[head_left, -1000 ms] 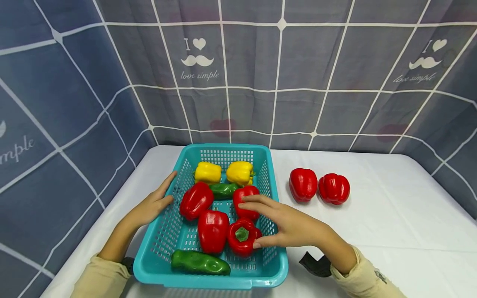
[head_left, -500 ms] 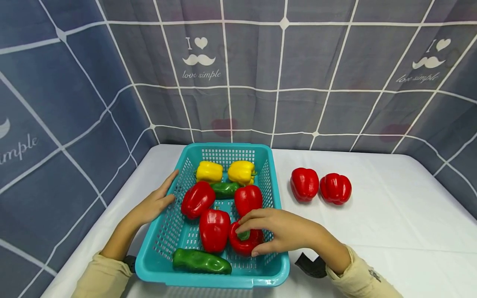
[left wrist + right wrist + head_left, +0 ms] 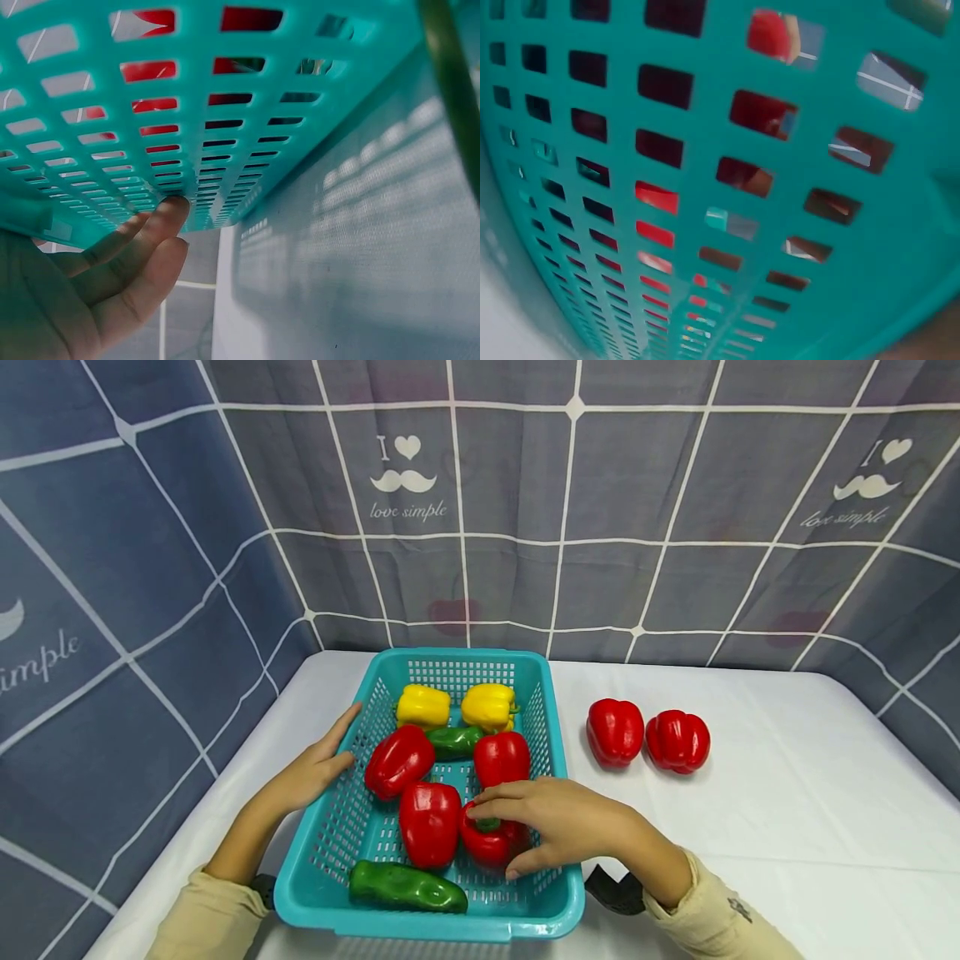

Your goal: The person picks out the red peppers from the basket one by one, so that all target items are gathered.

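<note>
In the head view, my right hand (image 3: pixel 558 820) reaches over the near right part of a turquoise basket (image 3: pixel 427 927). Its curved fingers and thumb hold a red bell pepper (image 3: pixel 491 847) whose green stem shows beside the fingertips. Three other red bell peppers lie around it in the basket, one of them (image 3: pixel 429 827) right alongside. My left hand (image 3: pixel 309 772) rests on the basket's left side; the left wrist view shows its fairly straight fingers (image 3: pixel 154 270) touching the slotted outer wall. The right wrist view is filled by the basket wall (image 3: pixel 694 120), with red showing through its slots.
Two yellow bell peppers (image 3: pixel 487 707) and a green pepper (image 3: pixel 454 743) lie toward the basket's far end. Another green pepper (image 3: pixel 407 887) lies near its front. Two more red bell peppers (image 3: pixel 615 732) sit on the white tablecloth (image 3: pixel 787 793) to the right. A grey checked curtain (image 3: pixel 510 502) stands behind.
My right hand has lowered onto the red bell pepper and closed round it, and the pepper's stem has tipped away slightly. The left hand stays on the basket's side.
</note>
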A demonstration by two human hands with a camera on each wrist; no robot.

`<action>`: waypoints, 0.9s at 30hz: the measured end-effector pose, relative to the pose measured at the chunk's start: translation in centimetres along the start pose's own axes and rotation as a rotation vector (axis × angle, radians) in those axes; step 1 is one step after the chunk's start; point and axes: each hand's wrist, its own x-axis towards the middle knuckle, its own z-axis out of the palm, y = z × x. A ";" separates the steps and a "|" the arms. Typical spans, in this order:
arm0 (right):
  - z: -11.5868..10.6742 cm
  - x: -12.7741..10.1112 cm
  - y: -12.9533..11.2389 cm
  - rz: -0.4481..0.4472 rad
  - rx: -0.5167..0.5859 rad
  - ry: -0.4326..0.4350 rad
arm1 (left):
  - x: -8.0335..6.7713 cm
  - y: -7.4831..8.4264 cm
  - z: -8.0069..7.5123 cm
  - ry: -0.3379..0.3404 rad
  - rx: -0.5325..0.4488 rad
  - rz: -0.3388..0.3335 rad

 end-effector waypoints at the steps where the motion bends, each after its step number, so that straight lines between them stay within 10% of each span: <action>1: 0.0 0.1 -0.1 0.009 -0.015 -0.007 | 0.0 0.0 0.0 -0.001 -0.001 -0.002; 14: 0.8 2.2 -0.5 0.189 -0.185 -0.172 | 0.1 -0.2 0.1 -0.013 -0.005 -0.015; 27: 1.0 2.4 -0.6 0.174 -0.194 -0.159 | 0.1 -0.2 0.0 -0.007 -0.006 -0.006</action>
